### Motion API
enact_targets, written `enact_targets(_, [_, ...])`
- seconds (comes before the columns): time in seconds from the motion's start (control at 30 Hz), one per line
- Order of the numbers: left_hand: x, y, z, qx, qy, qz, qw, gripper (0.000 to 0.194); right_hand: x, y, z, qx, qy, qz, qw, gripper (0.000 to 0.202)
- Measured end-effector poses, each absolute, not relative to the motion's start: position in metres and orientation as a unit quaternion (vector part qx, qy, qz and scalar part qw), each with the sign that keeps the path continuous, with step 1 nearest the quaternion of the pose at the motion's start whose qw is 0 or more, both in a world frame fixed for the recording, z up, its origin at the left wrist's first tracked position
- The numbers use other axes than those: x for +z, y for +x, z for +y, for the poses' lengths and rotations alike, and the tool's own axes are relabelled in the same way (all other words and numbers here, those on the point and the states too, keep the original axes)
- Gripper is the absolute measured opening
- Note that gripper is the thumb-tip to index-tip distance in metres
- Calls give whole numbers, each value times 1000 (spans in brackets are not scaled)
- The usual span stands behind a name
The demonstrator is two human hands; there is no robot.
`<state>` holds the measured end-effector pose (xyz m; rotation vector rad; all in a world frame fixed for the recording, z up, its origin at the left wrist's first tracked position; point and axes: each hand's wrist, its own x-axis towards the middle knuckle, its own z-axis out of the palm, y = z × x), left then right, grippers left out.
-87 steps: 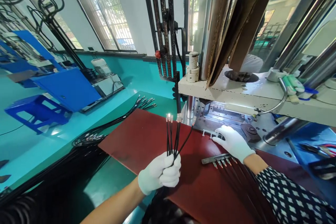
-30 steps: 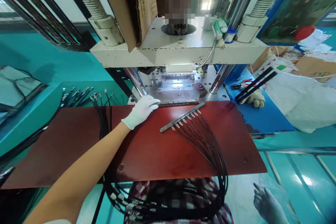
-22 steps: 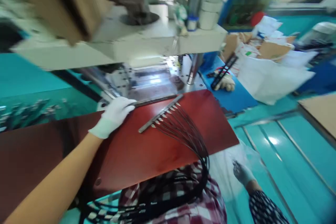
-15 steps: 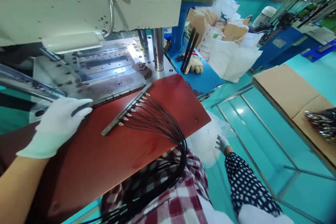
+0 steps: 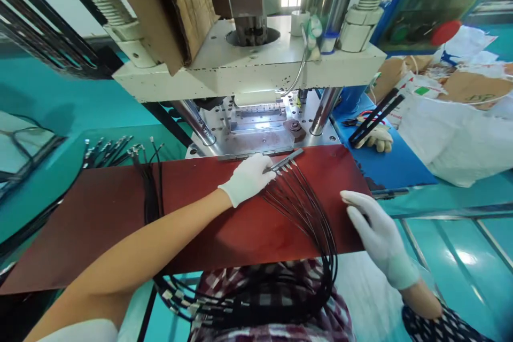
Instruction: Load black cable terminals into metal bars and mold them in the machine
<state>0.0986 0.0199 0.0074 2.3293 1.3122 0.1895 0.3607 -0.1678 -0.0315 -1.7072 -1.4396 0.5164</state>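
My left hand [image 5: 249, 175], in a white glove, is closed over the near left end of a narrow metal bar [image 5: 289, 158]. Along this bar sits a row of small metal cable ends, and thin black cables [image 5: 310, 197] fan out from them. The cables curve over the front edge of the red-brown board [image 5: 240, 240] into a bundle [image 5: 276, 304] across my lap. My right hand [image 5: 377, 230], also gloved, is held at the board's right edge, fingers extended and thumb apart, with nothing in it.
Behind the board stands a press with a metal die bed [image 5: 260, 139], steel posts [image 5: 325, 112] and a white upper plate [image 5: 256, 77]. More black cables [image 5: 150, 192] lie at left. On a blue shelf [image 5: 401, 171] rests a glove [image 5: 377, 138]; white sacks [image 5: 460, 133] stand beyond.
My view has swung left. The left hand has moved from the board's left side onto the bar, which now lies closer to the die. My right hand has come up to the board.
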Motion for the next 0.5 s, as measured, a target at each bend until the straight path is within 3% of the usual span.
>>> enact_targets(0.2, [18, 95, 25, 75, 822, 504, 253, 15, -18, 312, -120, 552, -573, -362, 486, 59])
enact_targets(0.3, [32, 84, 45, 94, 823, 488, 276, 18, -10, 308, -109, 775, -450, -212, 389, 62])
enact_targets(0.4, [43, 76, 78, 184, 849, 455, 196, 20, -9, 293, -108, 892, -339, -170, 245, 65])
enact_targets(0.5, [44, 74, 116, 240, 867, 419, 126, 21, -14, 263, -99, 888, -297, -224, 270, 51])
